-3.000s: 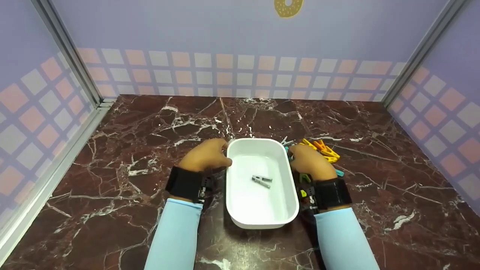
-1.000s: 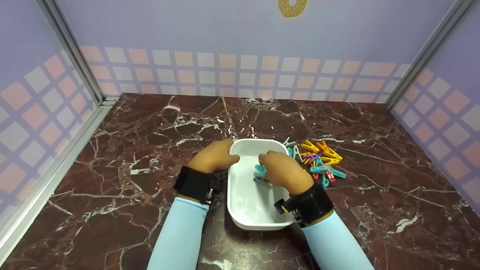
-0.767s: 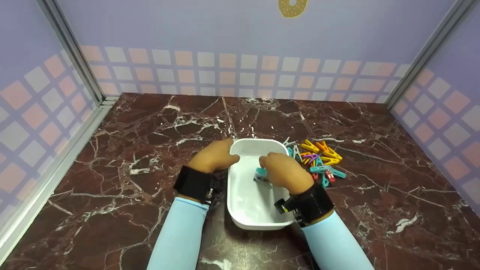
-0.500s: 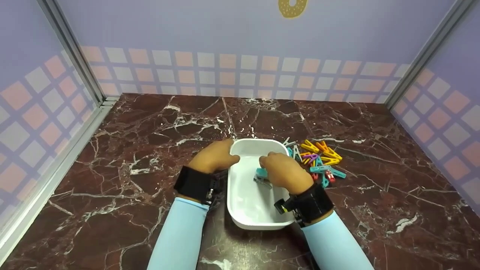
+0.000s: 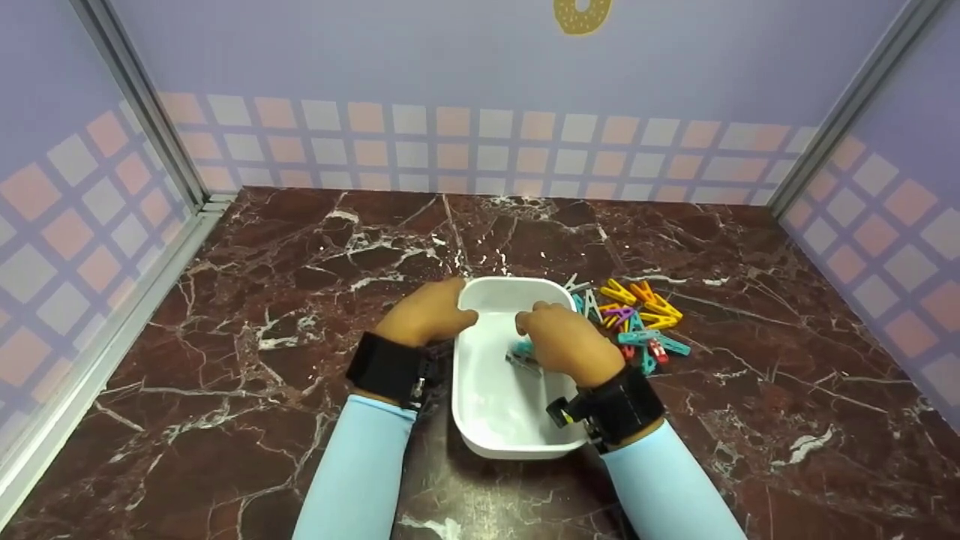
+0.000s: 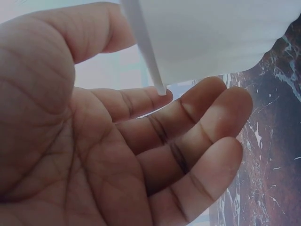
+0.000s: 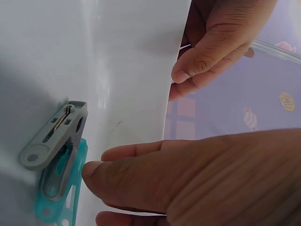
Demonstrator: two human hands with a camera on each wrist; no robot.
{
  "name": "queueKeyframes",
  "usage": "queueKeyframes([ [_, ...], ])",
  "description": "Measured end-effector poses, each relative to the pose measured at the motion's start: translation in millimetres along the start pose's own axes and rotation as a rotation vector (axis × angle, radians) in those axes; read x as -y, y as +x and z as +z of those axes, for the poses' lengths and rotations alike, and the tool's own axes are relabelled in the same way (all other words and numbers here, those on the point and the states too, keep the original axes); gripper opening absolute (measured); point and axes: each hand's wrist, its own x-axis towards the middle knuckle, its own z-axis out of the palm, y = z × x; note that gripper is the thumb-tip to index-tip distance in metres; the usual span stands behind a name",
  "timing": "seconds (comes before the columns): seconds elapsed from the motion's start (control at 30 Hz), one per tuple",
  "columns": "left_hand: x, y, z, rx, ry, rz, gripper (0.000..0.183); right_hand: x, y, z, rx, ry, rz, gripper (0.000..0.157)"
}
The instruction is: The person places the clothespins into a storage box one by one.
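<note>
A white plastic tub [image 5: 499,420] stands in front of me. My left hand [image 5: 427,313] holds its left rim, thumb over the inside and fingers outside, loosely bent in the left wrist view. My right hand [image 5: 566,345] hovers inside the tub. In the right wrist view a grey clothespin [image 7: 54,136] lies on the tub floor, and a teal clothespin [image 7: 49,212] lies against it. The right thumb tip is right beside the teal one, with the thumb and fingers apart and nothing between them. From the head view the right hand partly hides both clothespins.
Right of the tub lies a loose pile of clothespins: yellow ones [image 5: 660,309], a purple one [image 5: 619,316], teal ones [image 5: 645,337] and a red one [image 5: 658,351]. Dark red marble [image 5: 285,420] covers the table. Patterned panels [image 5: 480,150] stand around its back and sides.
My right hand has moved left from the pile into the tub. It has let go of a teal clothespin, now lying by the grey one. The left hand stays on the rim.
</note>
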Motion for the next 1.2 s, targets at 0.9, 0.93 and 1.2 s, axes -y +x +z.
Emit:
queueKeyframes([
  [0.9,1.0,-1.6,-1.1,0.022,-0.034,-0.017,0.043,2,-18,-28.2,-0.100,0.175,-0.102,0.051],
  [0.93,1.2,-2.0,-1.1,0.021,-0.031,-0.020,0.042,1,-21,-32.0,-0.117,0.180,-0.095,0.052],
  [1.2,1.7,-1.5,-1.0,0.022,-0.045,-0.013,0.047,-32,-36,-47.1,-0.276,0.260,0.070,0.047],
])
